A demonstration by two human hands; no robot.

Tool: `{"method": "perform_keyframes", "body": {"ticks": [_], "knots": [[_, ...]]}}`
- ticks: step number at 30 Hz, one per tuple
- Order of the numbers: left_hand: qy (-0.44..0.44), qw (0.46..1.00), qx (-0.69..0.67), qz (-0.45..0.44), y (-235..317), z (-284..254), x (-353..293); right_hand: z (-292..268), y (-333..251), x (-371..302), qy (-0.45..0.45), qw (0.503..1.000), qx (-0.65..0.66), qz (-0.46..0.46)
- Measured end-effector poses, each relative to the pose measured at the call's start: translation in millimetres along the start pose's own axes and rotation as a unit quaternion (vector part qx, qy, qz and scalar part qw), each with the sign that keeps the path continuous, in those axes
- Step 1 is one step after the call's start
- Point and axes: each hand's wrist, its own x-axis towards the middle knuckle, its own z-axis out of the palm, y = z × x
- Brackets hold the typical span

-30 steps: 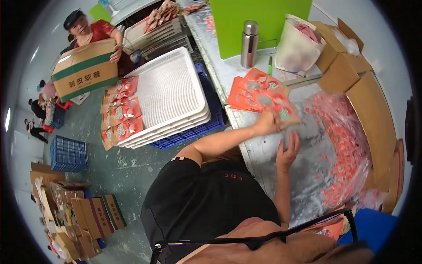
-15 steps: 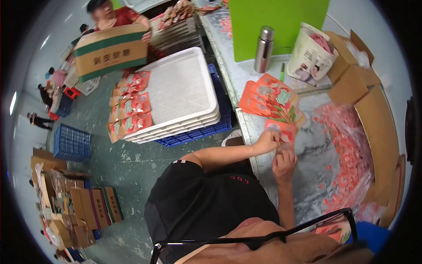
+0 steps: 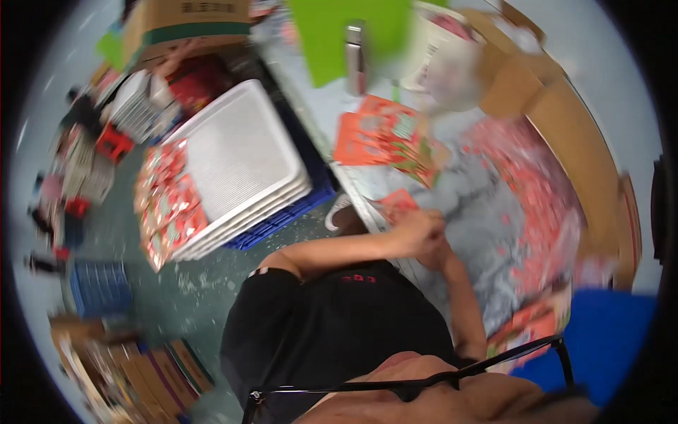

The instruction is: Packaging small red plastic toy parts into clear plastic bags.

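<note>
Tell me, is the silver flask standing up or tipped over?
Upright: the silver flask stands on its base on the table, cap on top.

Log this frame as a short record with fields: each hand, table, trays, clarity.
left hand: beside an orange pouch, overlapping the right hand in view
right hand: close against the left; grip unclear
table: overlapping orange pouches, steel flask, many small red pieces to the right
trays: stacked white trays, red packets along the left edge
clarity: motion-blurred
</note>
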Motion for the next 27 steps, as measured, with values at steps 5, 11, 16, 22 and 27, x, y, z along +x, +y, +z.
{"method": "perform_keyframes", "body": {"ticks": [5, 11, 16, 22, 27], "knots": [[-0.360, 0.921, -0.146, -0.010, 4.6, -64.9, 16.8, -59.5, -62.7, 13.4, -0.140, 0.975, 0.101, 0.140], [-0.489, 0.806, -0.297, -0.150, -5.2, -54.0, 24.6, -83.7, -77.1, 10.1, -0.074, 0.953, 0.252, 0.150], [-0.339, 0.852, -0.360, -0.171, -16.0, -50.7, 4.8, -87.0, -45.0, 3.3, -0.031, 0.942, 0.240, 0.233], [-0.165, 0.862, -0.411, -0.246, -15.1, -62.5, -17.9, -88.4, 90.8, 57.1, 0.336, 0.891, -0.179, 0.247], [-0.118, 0.853, -0.405, -0.307, -13.1, -63.6, -26.1, -90.3, 193.4, 123.0, 0.284, 0.842, -0.320, 0.327]]}}
